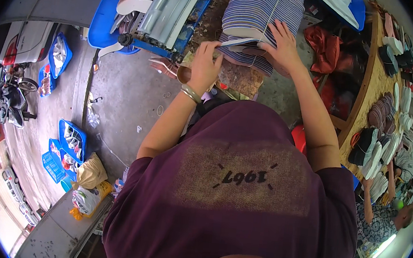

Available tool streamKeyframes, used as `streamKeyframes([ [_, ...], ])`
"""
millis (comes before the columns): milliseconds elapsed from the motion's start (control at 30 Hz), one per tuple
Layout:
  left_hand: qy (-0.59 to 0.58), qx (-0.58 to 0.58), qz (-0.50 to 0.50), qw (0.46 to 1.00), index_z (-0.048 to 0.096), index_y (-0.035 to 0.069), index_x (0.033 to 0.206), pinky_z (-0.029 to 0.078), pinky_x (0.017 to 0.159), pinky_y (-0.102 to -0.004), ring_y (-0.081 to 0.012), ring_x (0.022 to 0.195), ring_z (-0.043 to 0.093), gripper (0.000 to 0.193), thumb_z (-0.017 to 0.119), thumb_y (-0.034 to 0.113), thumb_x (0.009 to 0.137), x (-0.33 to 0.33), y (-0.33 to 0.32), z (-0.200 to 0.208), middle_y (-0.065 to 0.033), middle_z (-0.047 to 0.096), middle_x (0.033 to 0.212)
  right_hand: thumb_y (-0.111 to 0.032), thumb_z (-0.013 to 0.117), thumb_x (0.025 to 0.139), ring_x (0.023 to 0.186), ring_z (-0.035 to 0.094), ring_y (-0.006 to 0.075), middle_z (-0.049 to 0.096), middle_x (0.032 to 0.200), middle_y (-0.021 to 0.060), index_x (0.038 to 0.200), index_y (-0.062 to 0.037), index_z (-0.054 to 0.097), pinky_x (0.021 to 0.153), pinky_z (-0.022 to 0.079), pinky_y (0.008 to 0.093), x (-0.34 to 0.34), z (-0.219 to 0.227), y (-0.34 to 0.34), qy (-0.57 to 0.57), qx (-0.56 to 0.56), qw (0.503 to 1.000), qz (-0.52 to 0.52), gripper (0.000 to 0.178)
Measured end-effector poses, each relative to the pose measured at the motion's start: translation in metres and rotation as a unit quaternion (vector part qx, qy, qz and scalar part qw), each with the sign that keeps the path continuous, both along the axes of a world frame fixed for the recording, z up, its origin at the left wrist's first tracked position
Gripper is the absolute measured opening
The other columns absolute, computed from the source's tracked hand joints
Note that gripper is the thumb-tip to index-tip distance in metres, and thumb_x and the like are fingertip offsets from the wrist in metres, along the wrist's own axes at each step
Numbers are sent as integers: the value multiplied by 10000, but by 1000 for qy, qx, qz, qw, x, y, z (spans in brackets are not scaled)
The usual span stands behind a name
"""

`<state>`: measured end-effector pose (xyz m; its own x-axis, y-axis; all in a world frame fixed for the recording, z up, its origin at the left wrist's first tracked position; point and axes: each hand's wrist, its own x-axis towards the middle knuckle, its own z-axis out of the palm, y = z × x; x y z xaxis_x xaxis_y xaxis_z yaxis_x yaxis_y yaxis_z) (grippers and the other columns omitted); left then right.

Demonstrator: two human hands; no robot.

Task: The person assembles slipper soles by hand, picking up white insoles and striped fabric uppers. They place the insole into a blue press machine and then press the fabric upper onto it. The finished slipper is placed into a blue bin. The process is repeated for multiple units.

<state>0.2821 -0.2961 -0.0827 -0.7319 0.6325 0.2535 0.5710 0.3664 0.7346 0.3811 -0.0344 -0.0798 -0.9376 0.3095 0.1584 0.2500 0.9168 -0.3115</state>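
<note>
A tall stack of striped insoles (257, 14), blue-grey and white, lies on the worn wooden bench ahead of me, with a thin string running over it. Near its front end one insole (237, 43) bends away from the others, leaving a dark gap below. My left hand (204, 68), with a bangle on its wrist, has its fingers closed at the left tip of this insole. Against the right side of the stack, my right hand (284, 49) rests with its fingers stretched out and its thumb near the insole's other end. More striped insoles (248, 58) lie under the gap.
Left of the stack stands a blue-framed roller machine (165, 13) beside a blue tub (99, 24) of insoles. Red cloth (321, 45) hangs at the right, before a wooden table (359, 119) loaded with insoles. Another person (381, 220) works there. Blue baskets (72, 138) stand on the left.
</note>
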Motion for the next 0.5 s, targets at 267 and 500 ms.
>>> streamKeyframes([
  [267, 44, -71, -66, 994, 651, 122, 987, 479, 722, -390, -307, 857, 609, 178, 624, 221, 843, -42, 17, 34, -94, 643, 903, -493, 657, 789, 1366, 260, 377, 338, 1469, 89, 1401, -247, 378, 1036, 261, 594, -44, 8, -10, -36, 67, 995, -65, 716],
  [500, 35, -149, -75, 985, 646, 120, 970, 487, 678, -415, -310, 800, 634, 198, 615, 271, 846, -53, -19, 65, -96, 665, 869, -550, 612, 803, 1394, 213, 368, 279, 1517, 48, 1412, -369, 340, 1030, 233, 633, -47, -16, 7, -42, 47, 996, -57, 692],
])
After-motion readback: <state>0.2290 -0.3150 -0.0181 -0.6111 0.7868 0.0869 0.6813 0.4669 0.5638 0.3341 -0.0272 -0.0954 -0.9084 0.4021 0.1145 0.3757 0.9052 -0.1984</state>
